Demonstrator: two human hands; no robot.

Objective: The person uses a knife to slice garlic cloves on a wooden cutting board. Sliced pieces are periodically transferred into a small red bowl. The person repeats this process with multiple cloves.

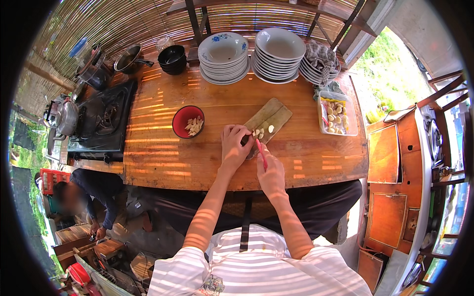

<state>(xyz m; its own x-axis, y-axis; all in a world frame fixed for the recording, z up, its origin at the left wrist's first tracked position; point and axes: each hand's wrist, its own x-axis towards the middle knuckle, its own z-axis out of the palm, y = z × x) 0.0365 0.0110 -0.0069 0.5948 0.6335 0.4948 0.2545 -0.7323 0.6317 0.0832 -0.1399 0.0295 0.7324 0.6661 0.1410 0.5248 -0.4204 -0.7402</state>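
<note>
My left hand (234, 145) is bent over a worn wooden cutting board (276, 110), its fingertips pinching a small pale piece that they mostly hide. In my right hand (272, 174) is a small knife with a pink handle (262, 154); its blade meets the board close to my left fingertips. Several cut pale pieces (261, 131), perhaps nuts or cloves, lie on the board beside the blade. To the left stands a bowl (178, 120), red inside and dark outside, holding pale slivers (194, 126). A clear plastic tub (351, 130) at the right contains rounder whole pieces (337, 119).
Stacked white plates (224, 61) and more plates (279, 44) line the table's (155, 148) back, near black bowls (172, 59) and a checked cloth (321, 59). A gas stove (102, 122) and kettle (66, 116) are left. Another person (98, 192) crouches at lower left.
</note>
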